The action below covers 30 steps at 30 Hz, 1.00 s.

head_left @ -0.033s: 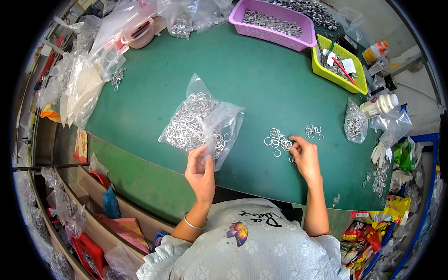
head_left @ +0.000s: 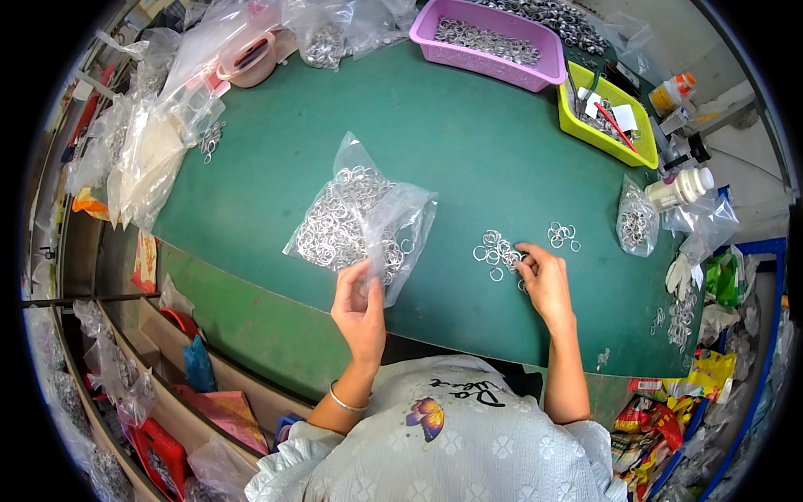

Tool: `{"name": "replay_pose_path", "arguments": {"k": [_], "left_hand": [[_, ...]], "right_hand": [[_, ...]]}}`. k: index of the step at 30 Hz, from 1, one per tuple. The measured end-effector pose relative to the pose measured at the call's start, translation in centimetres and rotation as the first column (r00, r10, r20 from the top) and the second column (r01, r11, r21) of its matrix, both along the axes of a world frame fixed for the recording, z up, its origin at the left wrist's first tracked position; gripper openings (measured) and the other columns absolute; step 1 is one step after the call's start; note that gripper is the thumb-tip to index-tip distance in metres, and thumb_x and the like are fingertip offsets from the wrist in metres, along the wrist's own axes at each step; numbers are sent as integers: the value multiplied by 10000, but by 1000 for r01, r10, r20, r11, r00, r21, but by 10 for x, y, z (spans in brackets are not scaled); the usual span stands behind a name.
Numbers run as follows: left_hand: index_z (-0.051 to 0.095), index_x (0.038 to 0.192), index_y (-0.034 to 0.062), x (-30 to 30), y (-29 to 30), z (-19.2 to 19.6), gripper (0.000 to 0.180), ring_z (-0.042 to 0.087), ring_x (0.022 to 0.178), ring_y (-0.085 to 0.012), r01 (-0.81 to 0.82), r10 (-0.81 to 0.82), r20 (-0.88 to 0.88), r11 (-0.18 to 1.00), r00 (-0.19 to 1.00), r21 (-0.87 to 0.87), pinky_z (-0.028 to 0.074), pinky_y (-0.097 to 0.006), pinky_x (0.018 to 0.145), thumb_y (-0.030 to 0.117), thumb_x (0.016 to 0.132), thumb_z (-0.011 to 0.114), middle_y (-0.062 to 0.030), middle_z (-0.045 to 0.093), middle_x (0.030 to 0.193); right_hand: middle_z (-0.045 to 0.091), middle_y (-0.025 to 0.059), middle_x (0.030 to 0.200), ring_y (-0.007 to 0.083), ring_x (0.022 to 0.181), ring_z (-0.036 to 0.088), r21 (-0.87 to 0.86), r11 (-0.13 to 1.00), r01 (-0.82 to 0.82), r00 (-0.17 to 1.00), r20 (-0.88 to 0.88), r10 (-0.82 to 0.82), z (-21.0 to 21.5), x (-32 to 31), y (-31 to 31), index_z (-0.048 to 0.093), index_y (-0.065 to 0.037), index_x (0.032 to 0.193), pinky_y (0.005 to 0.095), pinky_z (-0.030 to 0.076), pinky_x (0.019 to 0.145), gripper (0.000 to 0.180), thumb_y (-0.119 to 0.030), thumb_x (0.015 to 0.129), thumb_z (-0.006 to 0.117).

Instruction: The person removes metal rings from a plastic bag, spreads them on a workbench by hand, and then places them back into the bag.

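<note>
A clear plastic bag (head_left: 414,209) full of silver metal rings (head_left: 335,222) lies on the green table, its mouth turned toward me. My left hand (head_left: 360,314) pinches the bag's near edge between thumb and fingers. To the right is a small loose pile of the same rings (head_left: 493,249). My right hand (head_left: 545,284) has its fingers bent and closed at the right side of that pile, on rings partly hidden by the fingertips. Just beyond this hand lies a smaller cluster of rings (head_left: 563,235).
Along the far edge stand a purple basket (head_left: 493,69) of rings and a lime-green basket (head_left: 606,144) with tools. A small bag of rings (head_left: 637,219) and a white bottle (head_left: 679,189) sit at right. Plastic bags (head_left: 150,167) crowd the left edge.
My right hand has shifted very slightly left at the loose pile. The left hand and the bag have not moved.
</note>
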State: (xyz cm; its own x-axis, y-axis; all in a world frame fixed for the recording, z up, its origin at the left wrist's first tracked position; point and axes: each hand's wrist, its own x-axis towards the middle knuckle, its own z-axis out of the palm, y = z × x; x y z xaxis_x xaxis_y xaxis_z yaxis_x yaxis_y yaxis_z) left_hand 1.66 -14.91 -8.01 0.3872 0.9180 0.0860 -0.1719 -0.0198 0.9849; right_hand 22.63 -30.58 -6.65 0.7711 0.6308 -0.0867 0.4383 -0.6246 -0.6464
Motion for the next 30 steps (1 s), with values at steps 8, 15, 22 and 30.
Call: {"name": "replay_pose_path", "arguments": {"k": [8, 15, 22, 30], "left_hand": [[537, 1119, -49, 0, 0, 1, 281, 500, 959, -114, 5, -5, -1, 1000, 1000, -3, 405, -218, 831, -101, 844, 514, -52, 477, 1029], [536, 1118, -50, -1, 1, 1, 280, 500, 960, -117, 14, -14, -8, 1000, 1000, -6, 404, -221, 837, -102, 844, 512, -53, 475, 1028], [536, 1118, -51, -1, 1, -1, 281, 501, 967, -122, 13, -13, 6, 1000, 1000, -16, 408, -228, 846, -100, 842, 514, -57, 481, 1037], [534, 1115, -51, 0, 1, -2, 275, 500, 987, -126, 18, -17, -55, 1000, 998, 6, 409, -230, 844, -95, 844, 513, -59, 487, 1047]], "right_hand": [[564, 2, 665, 48, 583, 488, 108, 989, 98, 985, -149, -82, 2, 9, -5, 622, 37, 840, 217, 383, 518, 70, -23, 809, 640], [570, -11, 700, 42, 602, 504, 200, 964, 176, 921, -380, -89, -6, 11, -13, 605, 15, 892, 185, 374, 516, 78, -54, 878, 572], [618, 48, 760, 84, 626, 551, 321, 912, 255, 797, -604, -10, -5, 13, -17, 599, 12, 900, 216, 436, 541, 82, -59, 890, 560], [630, 139, 954, 191, 833, 632, 595, 795, 119, 735, -591, 333, 12, -44, 62, 573, 44, 1009, 305, 527, 710, 168, -87, 912, 533]]}}
